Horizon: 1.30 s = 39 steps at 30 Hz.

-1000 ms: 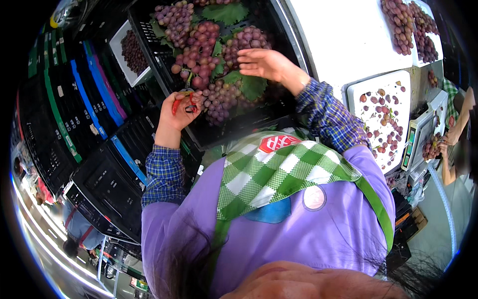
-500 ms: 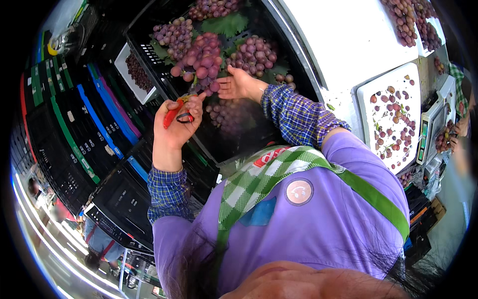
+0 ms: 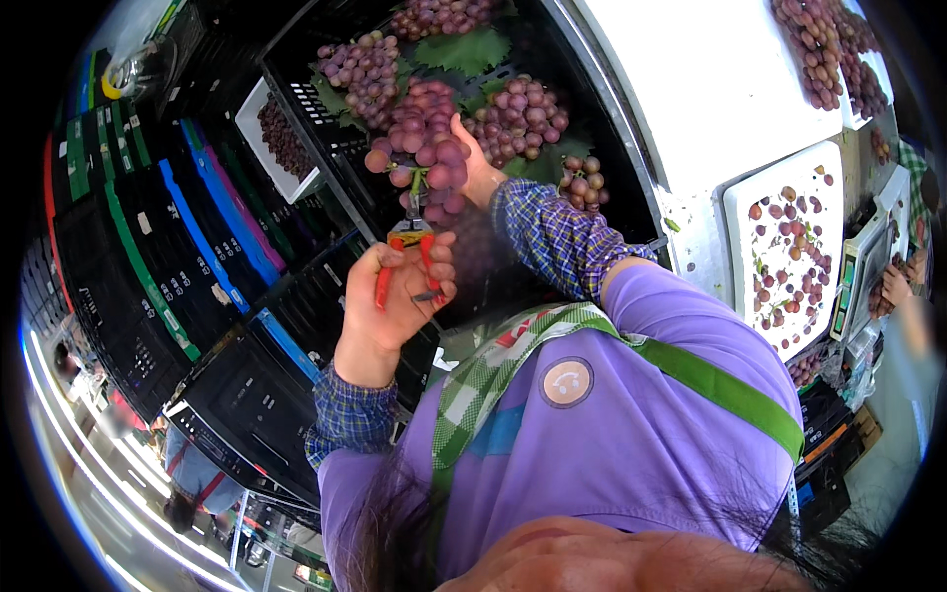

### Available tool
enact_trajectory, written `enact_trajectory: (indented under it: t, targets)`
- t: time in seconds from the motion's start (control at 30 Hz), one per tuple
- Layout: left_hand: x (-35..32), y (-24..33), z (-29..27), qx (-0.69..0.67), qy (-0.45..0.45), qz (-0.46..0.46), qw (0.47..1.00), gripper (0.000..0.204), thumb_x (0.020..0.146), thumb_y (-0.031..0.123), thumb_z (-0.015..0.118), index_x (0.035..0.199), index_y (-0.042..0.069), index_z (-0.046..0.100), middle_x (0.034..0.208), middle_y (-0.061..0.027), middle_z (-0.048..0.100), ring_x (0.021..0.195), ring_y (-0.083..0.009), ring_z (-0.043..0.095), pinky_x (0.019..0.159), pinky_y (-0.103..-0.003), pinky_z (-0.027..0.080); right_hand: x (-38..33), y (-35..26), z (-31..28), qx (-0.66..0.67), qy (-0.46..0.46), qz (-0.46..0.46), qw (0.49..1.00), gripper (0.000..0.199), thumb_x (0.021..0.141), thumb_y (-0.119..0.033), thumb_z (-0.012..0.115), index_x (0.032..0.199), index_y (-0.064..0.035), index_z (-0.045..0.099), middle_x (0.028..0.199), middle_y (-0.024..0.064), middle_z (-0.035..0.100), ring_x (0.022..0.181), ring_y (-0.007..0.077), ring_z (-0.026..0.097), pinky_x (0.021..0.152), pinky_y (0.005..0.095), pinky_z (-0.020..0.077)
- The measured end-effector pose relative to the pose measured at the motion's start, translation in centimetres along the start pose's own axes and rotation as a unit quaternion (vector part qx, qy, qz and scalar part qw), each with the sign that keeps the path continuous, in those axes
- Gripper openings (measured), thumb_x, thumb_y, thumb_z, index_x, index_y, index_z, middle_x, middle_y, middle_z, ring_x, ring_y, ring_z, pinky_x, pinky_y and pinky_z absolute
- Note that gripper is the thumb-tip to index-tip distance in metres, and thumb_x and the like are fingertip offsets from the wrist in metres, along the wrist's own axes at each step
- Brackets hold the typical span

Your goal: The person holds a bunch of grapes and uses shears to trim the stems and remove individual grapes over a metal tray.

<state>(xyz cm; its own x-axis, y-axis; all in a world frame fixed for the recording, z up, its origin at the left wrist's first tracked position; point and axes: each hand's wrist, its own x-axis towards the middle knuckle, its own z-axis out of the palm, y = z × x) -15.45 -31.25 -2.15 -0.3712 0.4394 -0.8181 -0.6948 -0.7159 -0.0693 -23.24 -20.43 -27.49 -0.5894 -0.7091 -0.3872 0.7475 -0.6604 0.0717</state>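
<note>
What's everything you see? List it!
Slotted plastic crate: one, black, upper middle
Small metal snips: one, red handles, left of centre
Plump grape bunch: one, reddish, by snips
Other grape bunches: several, purple, crate and upper right
Jagged leaves: several, green, crate
Stacked plastic crates: many, black, left
Shallow rectangular tray: one, white, right
Smooth tabletop: one, white, upper right
Co-worker's hand: one, bare, far right
Left hand: one, bare, holding snips
Right hand: one, bare, at plump bunch
</note>
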Motion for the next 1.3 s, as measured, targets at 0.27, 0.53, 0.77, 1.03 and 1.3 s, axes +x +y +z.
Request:
enact_trajectory:
  t: [0.27,0.53,0.77,1.03,1.3]
  targets:
    - [-3.8,-6.7,1.1,0.107,-0.052,0.075,0.990,0.052,0.087,0.022,0.047,0.132,-0.004,0.046,0.105,-0.0115,0.058,0.089,-0.0266,0.061,0.081,-0.044,0.051,-8.0,-1.2,12.2,-0.112,0.024,-0.023,0.993,0.078,0.090,-0.074,0.028,0.127,-0.0091,0.050,0.092,0.0152,0.063,0.067,0.0331,0.064,0.052,0.0479,0.0550]
    - [-5.9,-13.2,5.5,0.197,-0.161,0.100,0.962,0.056,0.083,0.013,0.047,0.136,-0.002,0.038,0.103,-0.0147,0.055,0.091,-0.0279,0.061,0.085,-0.046,0.051,-16.0,-5.9,16.3,-0.287,-0.145,-0.186,0.928,0.054,0.094,-0.045,0.049,0.135,-0.0094,0.043,0.105,0.0087,0.062,0.081,0.0262,0.065,0.058,0.0403,0.0569]
    - [-6.1,-19.5,9.5,0.298,-0.215,0.021,0.930,0.049,0.087,0.011,0.043,0.135,-0.002,0.041,0.105,-0.0148,0.057,0.093,-0.0265,0.063,0.083,-0.042,0.052,-29.5,-8.1,17.3,-0.346,0.031,-0.312,0.885,0.049,0.093,-0.041,0.046,0.129,-0.0083,0.050,0.099,0.0075,0.064,0.074,0.0251,0.066,0.050,0.0351,0.0578]
    - [-3.6,-28.5,15.6,0.438,-0.262,-0.118,0.852,0.046,0.088,0.012,0.041,0.132,-0.003,0.046,0.111,-0.0157,0.060,0.094,-0.0276,0.063,0.084,-0.042,0.052,-47.3,-13.4,14.3,-0.367,-0.157,-0.572,0.717,0.049,0.087,-0.032,0.059,0.128,-0.0089,0.047,0.111,0.0058,0.058,0.085,0.0166,0.062,0.072,0.0366,0.0542]
    - [1.0,-38.5,18.6,0.532,-0.295,-0.216,0.764,0.054,0.083,0.019,0.048,0.130,-0.008,0.044,0.106,-0.0148,0.058,0.089,-0.0269,0.062,0.085,-0.047,0.051,-62.1,-15.3,4.5,-0.226,-0.187,-0.637,0.712,0.044,0.091,-0.053,0.045,0.110,-0.0130,0.048,0.099,0.0007,0.058,0.092,0.0175,0.056,0.078,0.0383,0.0488]
